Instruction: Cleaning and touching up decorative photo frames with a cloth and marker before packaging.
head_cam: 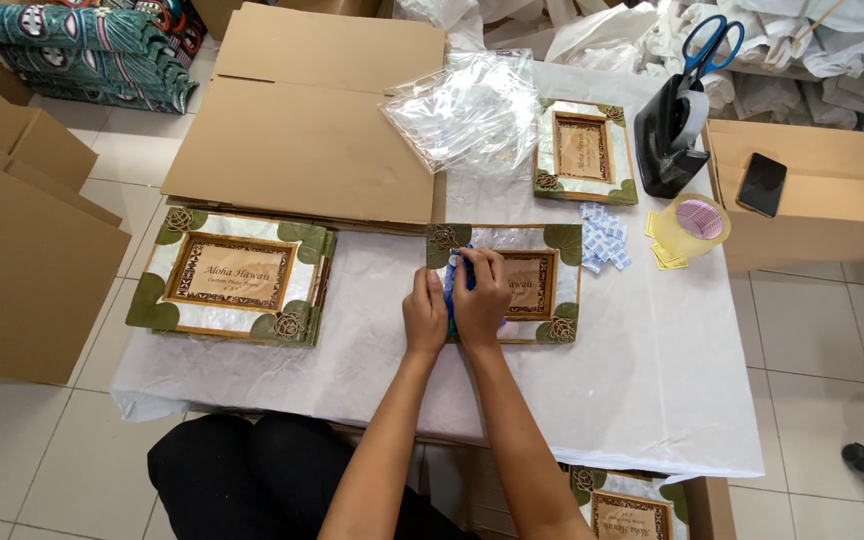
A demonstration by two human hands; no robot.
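A blue cloth [449, 290] is pressed by the left hand [424, 312] and right hand [482, 295], fingers curled on it, at the left edge of a picture frame [542, 285]; bare white table [372, 340] is left of that frame

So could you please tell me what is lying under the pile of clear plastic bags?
The clear plastic bags rest partly on flattened cardboard, partly on the white-covered table. Anything beneath them is hidden.

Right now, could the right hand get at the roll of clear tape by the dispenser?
Probably yes: the right hand rests on the middle frame, and only small packets lie on the cloth before the tape roll.
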